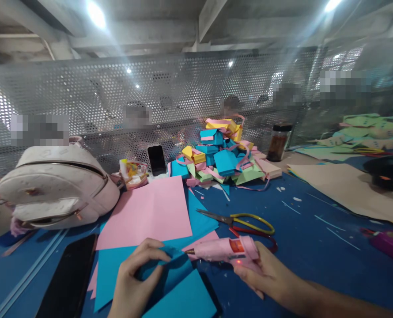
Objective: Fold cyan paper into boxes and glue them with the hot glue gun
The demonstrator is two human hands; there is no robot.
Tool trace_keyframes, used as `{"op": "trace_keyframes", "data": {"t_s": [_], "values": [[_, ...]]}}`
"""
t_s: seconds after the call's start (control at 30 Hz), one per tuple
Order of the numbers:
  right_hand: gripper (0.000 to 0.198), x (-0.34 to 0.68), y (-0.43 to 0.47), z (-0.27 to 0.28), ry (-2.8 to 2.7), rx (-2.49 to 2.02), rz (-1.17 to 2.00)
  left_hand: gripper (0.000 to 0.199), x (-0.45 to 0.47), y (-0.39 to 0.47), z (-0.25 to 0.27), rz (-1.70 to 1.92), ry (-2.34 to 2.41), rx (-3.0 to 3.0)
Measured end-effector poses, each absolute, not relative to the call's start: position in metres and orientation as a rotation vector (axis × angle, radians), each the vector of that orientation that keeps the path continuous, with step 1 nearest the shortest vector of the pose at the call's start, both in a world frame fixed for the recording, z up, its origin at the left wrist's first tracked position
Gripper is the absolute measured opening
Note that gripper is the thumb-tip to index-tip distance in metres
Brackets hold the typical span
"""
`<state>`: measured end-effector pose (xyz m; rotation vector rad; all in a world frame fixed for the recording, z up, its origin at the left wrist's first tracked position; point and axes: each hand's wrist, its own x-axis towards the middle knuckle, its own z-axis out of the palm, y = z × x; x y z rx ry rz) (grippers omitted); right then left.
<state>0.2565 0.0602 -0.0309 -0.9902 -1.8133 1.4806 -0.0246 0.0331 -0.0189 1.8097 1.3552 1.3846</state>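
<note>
A pink hot glue gun (216, 250) with a lit red light is gripped in my right hand (266, 274). Its nozzle points left and meets, or nearly meets, the edge of a folded blue paper piece (183, 293). My left hand (140, 274) pinches the upper edge of that piece between thumb and fingers. Beneath lie flat sheets of blue paper (108, 276) and pink paper (150, 212). Just beyond the glue gun rest scissors (232, 219) with yellow and red handles, blades toward the left.
A white backpack (60, 185) and a black phone (67, 278) are at the left. Behind stand a propped phone (156, 160), a heap of folded paper boxes (224, 161) and a dark jar (279, 142). Tan paper sheets (345, 187) and a purple object (390, 245) lie right.
</note>
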Motion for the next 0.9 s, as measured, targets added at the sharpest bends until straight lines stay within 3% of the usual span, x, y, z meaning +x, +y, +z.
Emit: {"op": "trace_keyframes", "data": {"t_s": [0.53,0.9], "values": [[0.056,0.258,0.06,-0.028,-1.774,-0.929,1.529,0.026,-0.032,0.031,-0.016,1.322,1.217,2.175],[0.049,0.251,0.053,-0.021,-1.79,-0.873,1.385,0.023,-0.03,0.033,-0.019,1.327,1.251,2.126]]}}
